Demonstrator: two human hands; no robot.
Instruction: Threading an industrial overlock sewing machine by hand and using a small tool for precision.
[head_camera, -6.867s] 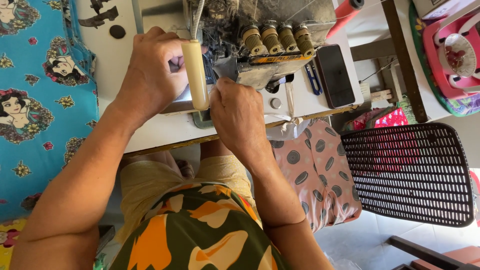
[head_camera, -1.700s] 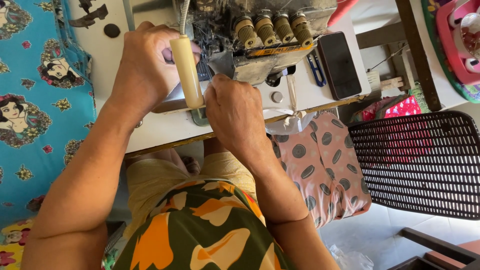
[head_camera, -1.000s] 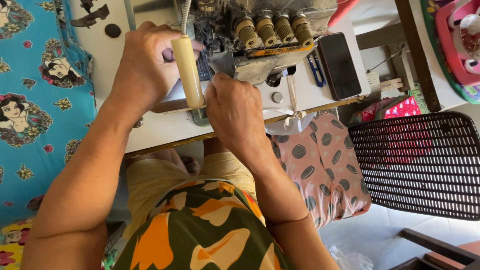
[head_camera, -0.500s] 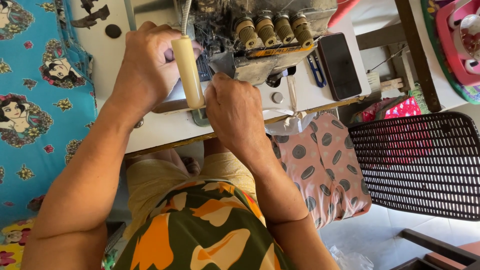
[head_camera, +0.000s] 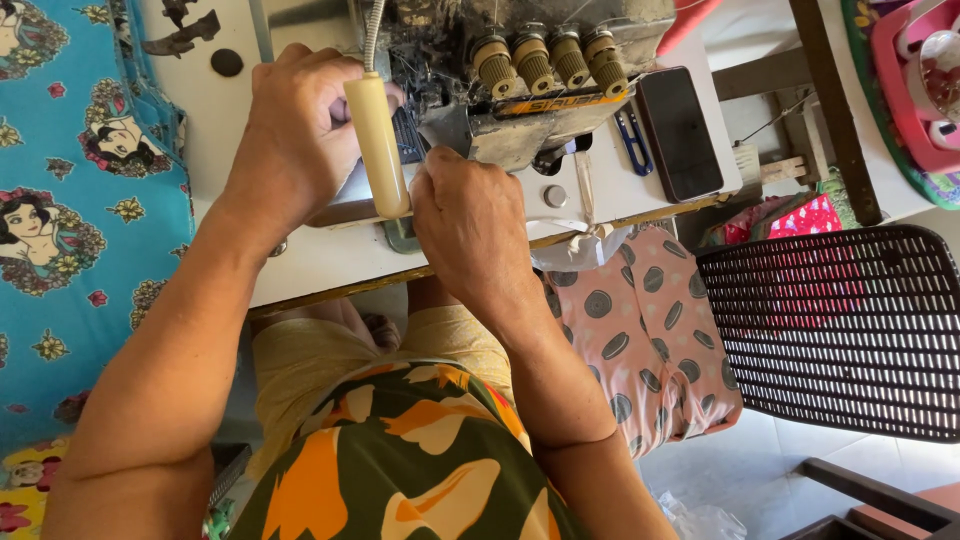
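My left hand (head_camera: 300, 140) rests on the bed of a grey overlock sewing machine (head_camera: 530, 110), fingers curled toward the needle area and hidden from view. A cream tube-shaped lamp (head_camera: 378, 145) on a flexible metal neck hangs in front of that hand. My right hand (head_camera: 470, 225) is closed into a fist against the machine's front; whatever its fingertips pinch is hidden. Several brass-coloured tension knobs (head_camera: 545, 55) line the machine's top.
The machine stands on a white table (head_camera: 300, 265). A black phone (head_camera: 680, 133) and blue snips (head_camera: 634, 143) lie to its right. Blue cartoon-print fabric (head_camera: 60, 200) covers the left. Pink spotted cloth (head_camera: 640, 340) hangs beside a black mesh chair (head_camera: 850, 330).
Both hands stay in place at the machine over the last second. Compared with the oldest frame, the view has shifted slightly.
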